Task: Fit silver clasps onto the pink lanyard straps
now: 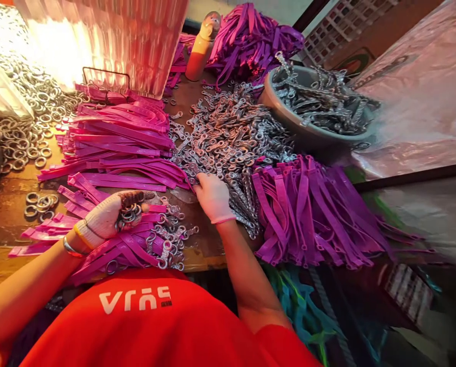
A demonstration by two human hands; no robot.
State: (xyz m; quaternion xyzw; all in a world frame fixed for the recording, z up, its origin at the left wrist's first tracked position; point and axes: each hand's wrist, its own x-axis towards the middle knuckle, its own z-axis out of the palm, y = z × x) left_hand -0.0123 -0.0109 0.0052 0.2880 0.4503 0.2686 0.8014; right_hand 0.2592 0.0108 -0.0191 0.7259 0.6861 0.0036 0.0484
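My left hand (111,216), in a white glove with dark-stained fingertips, is curled around several metal rings (130,216). It is above a spread of pink straps (124,250) whose right ends carry metal swivel links (166,250). My right hand (213,196), also gloved, has its fingertips closed on the right end of a pink strap (180,173). That strap belongs to a neat bundle of pink straps (117,132). The right fingers are at the edge of a large heap of metal links (231,127); the exact grip is partly hidden.
Loose rings (40,204) lie at left, below a larger ring pile (40,107). A grey bucket (315,127) of metal chain pieces stands at back right. Purple straps (297,214) hang over the front edge. A bottle (201,51) stands near another purple heap (251,41).
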